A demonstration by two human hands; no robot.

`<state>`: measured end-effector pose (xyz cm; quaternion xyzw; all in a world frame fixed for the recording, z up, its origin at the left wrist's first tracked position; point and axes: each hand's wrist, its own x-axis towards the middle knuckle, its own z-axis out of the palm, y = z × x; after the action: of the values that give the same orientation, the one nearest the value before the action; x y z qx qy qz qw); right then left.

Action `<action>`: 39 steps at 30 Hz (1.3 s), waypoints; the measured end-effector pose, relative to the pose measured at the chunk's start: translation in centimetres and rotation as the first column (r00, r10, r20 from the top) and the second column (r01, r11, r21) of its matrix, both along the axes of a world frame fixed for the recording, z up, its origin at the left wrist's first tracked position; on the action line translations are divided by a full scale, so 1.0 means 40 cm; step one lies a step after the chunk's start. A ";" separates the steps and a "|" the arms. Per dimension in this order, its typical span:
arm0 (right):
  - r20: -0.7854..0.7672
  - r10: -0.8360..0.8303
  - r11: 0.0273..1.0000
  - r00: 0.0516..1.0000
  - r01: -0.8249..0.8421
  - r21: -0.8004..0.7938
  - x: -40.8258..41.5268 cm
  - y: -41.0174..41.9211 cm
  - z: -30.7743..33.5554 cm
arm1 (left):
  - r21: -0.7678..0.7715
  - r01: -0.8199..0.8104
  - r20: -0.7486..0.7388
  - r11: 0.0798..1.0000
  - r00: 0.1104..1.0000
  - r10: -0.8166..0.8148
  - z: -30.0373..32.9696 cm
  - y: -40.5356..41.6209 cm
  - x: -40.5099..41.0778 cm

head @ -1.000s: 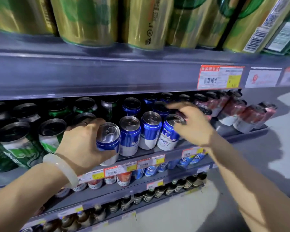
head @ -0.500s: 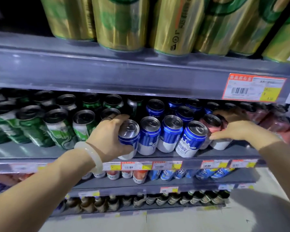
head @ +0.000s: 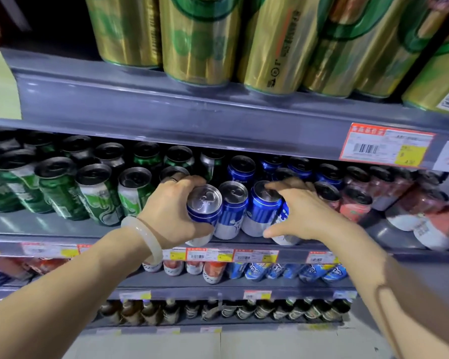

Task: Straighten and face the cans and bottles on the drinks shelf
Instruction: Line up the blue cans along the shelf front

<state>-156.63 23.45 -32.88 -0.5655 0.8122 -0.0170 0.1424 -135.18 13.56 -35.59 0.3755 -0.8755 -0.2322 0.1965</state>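
Note:
A front row of blue and silver cans stands at the edge of the middle shelf (head: 244, 244). My left hand (head: 171, 211) grips the leftmost blue can (head: 204, 203), fingers round its back and thumb across its lower front. Two more blue cans (head: 231, 211) (head: 262, 208) stand between my hands. My right hand (head: 301, 211) wraps the rightmost blue can (head: 283, 229), mostly hidden under the palm, with the index finger reaching over the top of the neighbouring can. More blue cans fill the rows behind.
Green cans (head: 99, 195) fill the shelf to the left, red cans (head: 355, 206) to the right. Tall gold cans (head: 200, 40) stand on the shelf above. Lower shelves hold small red and blue packs and dark bottles (head: 218, 309). Price labels (head: 386, 146) line the shelf edges.
My right hand came left from the red cans and took hold of the rightmost blue can. My left hand kept its grip on the leftmost blue can. The view shifted left.

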 end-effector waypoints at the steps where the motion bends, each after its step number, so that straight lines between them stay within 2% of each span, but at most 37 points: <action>1: -0.001 0.011 0.999 1.000 -0.011 -0.035 0.011 -0.006 -0.002 | -0.003 -0.002 0.000 1.000 1.000 0.002 -0.001 0.002 -0.001; 6: -0.026 0.114 0.987 0.993 -0.116 -0.113 0.080 -0.050 -0.026 | 0.026 -0.013 0.035 1.000 0.999 0.012 -0.015 0.001 -0.005; 9: -0.170 0.121 0.978 0.978 -0.147 -0.147 0.091 -0.074 -0.027 | 0.001 -0.032 0.026 0.999 0.999 0.032 -0.025 -0.010 -0.004; 11: -0.222 0.174 0.974 0.959 -0.201 -0.103 0.097 -0.089 -0.028 | -0.014 -0.047 0.006 0.999 0.999 0.047 -0.025 -0.015 -0.003; 14: -0.185 0.250 0.966 0.950 -0.257 -0.015 0.106 -0.113 -0.031 | -0.024 -0.050 -0.011 0.998 0.999 0.049 -0.022 -0.018 -0.005; 20: -0.134 0.259 0.963 0.957 -0.266 -0.034 0.103 -0.139 -0.033 | -0.067 -0.087 -0.004 0.994 0.996 0.087 -0.004 -0.004 -0.008; 25: -0.108 0.247 0.965 0.963 -0.254 -0.064 0.100 -0.140 -0.037 | -0.135 -0.093 0.100 0.986 0.989 0.107 0.006 -0.004 -0.011; 30: -0.090 0.218 0.971 0.972 -0.226 -0.081 0.088 -0.143 -0.041 | -0.142 -0.124 0.130 0.982 0.981 0.142 0.012 0.000 -0.018; 33: -0.118 0.206 0.975 0.971 -0.215 -0.064 0.077 -0.143 -0.039 | -0.131 -0.100 0.231 0.986 0.964 0.129 0.000 -0.004 -0.033; 39: -0.089 0.206 0.974 0.974 -0.213 -0.076 0.064 -0.130 -0.046 | -0.265 -0.034 0.417 0.964 0.897 0.146 -0.015 -0.016 -0.050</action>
<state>-154.08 18.25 -34.73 -0.6538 0.7516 -0.0135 0.0865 -137.17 12.92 -36.19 0.4301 -0.9009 -0.0206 0.0535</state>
